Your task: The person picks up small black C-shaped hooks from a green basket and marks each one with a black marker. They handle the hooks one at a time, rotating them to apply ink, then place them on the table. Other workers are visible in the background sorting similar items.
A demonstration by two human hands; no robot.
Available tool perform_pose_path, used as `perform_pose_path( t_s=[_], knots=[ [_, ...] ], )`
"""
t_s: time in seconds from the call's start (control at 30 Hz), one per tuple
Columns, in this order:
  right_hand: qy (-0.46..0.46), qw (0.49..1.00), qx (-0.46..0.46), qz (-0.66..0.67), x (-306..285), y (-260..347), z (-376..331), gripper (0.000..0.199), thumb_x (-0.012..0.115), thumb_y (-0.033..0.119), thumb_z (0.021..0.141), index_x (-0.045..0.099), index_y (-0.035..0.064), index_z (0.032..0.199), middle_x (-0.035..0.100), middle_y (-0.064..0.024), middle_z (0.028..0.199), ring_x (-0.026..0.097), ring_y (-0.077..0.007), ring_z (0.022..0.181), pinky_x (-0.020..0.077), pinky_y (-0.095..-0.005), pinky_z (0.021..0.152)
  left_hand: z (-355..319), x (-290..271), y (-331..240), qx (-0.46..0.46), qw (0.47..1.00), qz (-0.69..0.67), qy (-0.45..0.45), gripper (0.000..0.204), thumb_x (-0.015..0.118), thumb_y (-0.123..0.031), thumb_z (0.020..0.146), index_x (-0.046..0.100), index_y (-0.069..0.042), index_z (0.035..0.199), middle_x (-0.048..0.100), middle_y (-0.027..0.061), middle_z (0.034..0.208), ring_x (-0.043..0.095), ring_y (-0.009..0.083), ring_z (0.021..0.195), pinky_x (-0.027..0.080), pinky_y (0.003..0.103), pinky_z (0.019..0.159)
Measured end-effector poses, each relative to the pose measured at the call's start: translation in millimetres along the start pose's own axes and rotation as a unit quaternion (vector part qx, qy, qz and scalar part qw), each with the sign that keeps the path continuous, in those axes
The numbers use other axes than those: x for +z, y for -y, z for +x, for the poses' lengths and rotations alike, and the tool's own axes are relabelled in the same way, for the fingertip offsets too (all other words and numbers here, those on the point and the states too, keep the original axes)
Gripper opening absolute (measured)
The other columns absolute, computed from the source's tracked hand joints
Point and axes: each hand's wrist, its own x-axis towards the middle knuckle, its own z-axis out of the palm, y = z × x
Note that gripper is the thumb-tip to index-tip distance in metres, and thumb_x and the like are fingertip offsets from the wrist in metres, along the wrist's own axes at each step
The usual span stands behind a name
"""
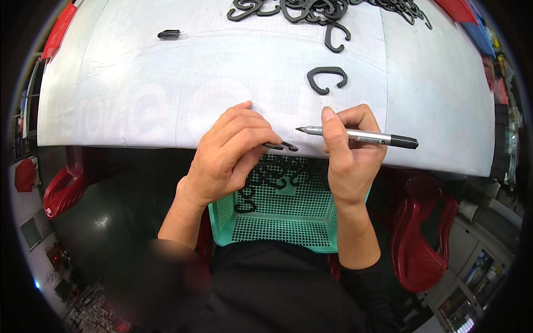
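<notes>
Pinched in my left hand [230,150] is a black plastic hook [287,146], mostly hidden by the fingers, its end sticking out to the right. My right hand [352,150] grips a silver marker pen [369,137] with a black end, its bare dark tip pointing left toward the hook but apart from it. Both hands are over the table's near edge. Beyond the right hand, one loose black open-ring hook [327,71] lies on the white-covered table [166,83], and another hook [335,38] lies farther back. The black pen cap [169,34] rests at the far left.
A heap of black hooks [311,10] lies at the far middle, with more hooks [405,8] to its right. Below the table edge, a green perforated basket [277,237] holds several hooks. Red plastic chairs stand left [69,186] and right [419,244].
</notes>
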Motion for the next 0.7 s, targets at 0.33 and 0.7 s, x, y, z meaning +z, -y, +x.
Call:
perform_pose_path(
  t_s=[0.33,0.7],
  knots=[
    [0.029,1.000,0.001,-0.004,0.3,1.8,-8.0,0.024,0.067,0.005,0.082,0.049,0.0042,0.067,0.049,0.0032,0.053,0.040,-0.0002,0.046,0.0297,-0.0190,0.040,-1.6,11.1,-1.3,-0.008,0.999,-0.021,-0.036,0.048,0.056,0.018,0.063,0.068,-0.003,0.104,0.064,0.0078,0.090,0.061,0.0187,0.080,0.045,0.047,0.095],
    [0.047,0.998,-0.020,-0.037,4.8,-3.1,-10.7,0.024,0.067,0.003,0.082,0.049,0.0034,0.066,0.050,0.0009,0.051,0.046,-0.0016,0.045,0.0338,-0.0200,0.039,-4.1,18.2,0.3,-0.012,0.996,-0.045,-0.082,0.041,0.063,0.009,0.070,0.071,-0.009,0.106,0.066,0.0055,0.088,0.063,0.0189,0.078,0.053,0.042,0.086]
  ],
)
